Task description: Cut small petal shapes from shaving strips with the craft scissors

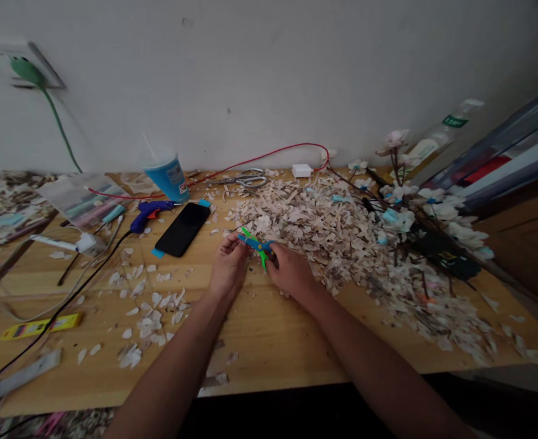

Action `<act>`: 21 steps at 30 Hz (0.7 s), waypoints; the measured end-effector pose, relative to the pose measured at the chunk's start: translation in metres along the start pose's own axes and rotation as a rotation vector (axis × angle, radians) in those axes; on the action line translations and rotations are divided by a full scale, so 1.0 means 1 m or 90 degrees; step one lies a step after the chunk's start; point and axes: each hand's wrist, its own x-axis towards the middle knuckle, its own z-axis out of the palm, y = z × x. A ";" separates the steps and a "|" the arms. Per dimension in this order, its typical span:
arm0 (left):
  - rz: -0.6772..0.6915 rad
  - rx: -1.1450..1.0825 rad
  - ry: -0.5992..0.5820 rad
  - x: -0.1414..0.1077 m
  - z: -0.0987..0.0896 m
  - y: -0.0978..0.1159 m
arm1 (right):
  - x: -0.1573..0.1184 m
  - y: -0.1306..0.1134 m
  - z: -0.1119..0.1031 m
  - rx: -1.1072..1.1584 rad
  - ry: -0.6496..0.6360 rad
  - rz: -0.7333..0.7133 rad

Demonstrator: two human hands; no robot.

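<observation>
Blue and green scissors point(260, 246) are in my right hand point(290, 271), whose fingers wrap round the handles. The blades are parted and point up and left toward my left hand point(228, 265). The fingers of my left hand are pinched together beside the blade tips; what they hold, if anything, is too small to tell. Just beyond and to the right of both hands spreads a large heap of pale, petal-like scraps point(328, 225). More loose pale pieces point(150, 323) lie on the wooden table point(269, 341) to the left of my left forearm.
A black phone point(183, 230), a blue cup point(168, 177) and a blue glue gun point(147, 214) with a black cord are at the left. Metal scissors point(245, 178) lie behind the hands. Flower branches point(399, 216) and a bottle point(437, 137) stand right. A yellow packet point(40, 327) lies left.
</observation>
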 end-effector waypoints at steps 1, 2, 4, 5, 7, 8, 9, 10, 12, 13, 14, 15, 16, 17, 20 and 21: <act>-0.005 -0.003 0.004 0.000 0.000 0.000 | 0.000 0.000 0.000 -0.002 0.001 0.004; -0.009 -0.007 0.007 -0.001 0.001 0.001 | 0.000 -0.001 -0.001 -0.003 0.001 0.004; -0.016 -0.011 0.007 -0.001 0.002 0.001 | 0.000 -0.002 -0.002 -0.005 -0.005 -0.002; -0.018 -0.012 0.006 -0.001 0.002 0.001 | 0.000 -0.002 -0.003 -0.006 -0.009 -0.008; -0.012 -0.012 0.008 0.000 0.001 0.000 | -0.001 -0.001 -0.003 -0.007 -0.015 -0.023; -0.006 -0.011 0.010 0.001 0.001 -0.001 | -0.002 -0.001 -0.003 -0.007 -0.017 -0.031; 0.002 -0.010 0.013 0.001 0.001 -0.002 | -0.002 -0.001 -0.002 -0.007 -0.016 -0.038; 0.009 -0.008 0.014 0.002 0.000 -0.003 | -0.003 0.000 0.000 -0.007 -0.012 -0.045; 0.020 0.011 0.010 0.003 0.000 -0.002 | -0.002 0.001 0.003 0.000 0.009 -0.055; 0.030 0.032 0.011 0.003 0.000 0.001 | -0.002 0.001 0.004 0.008 0.033 -0.060; 0.050 0.062 0.016 0.003 0.000 0.007 | -0.002 0.001 0.004 0.020 0.068 -0.064; 0.086 0.095 0.028 0.002 0.001 0.014 | -0.001 0.001 0.002 0.039 0.112 -0.066; 0.138 0.127 0.044 0.002 0.001 0.023 | -0.001 0.000 -0.002 0.068 0.162 -0.063; 0.203 0.152 0.062 0.002 0.002 0.033 | -0.002 0.000 -0.008 0.108 0.215 -0.053; 0.355 0.139 0.090 0.004 0.007 0.058 | -0.015 0.001 -0.042 0.306 0.353 0.020; 0.352 0.134 0.087 0.003 0.011 0.061 | -0.025 0.002 -0.055 0.375 0.378 0.046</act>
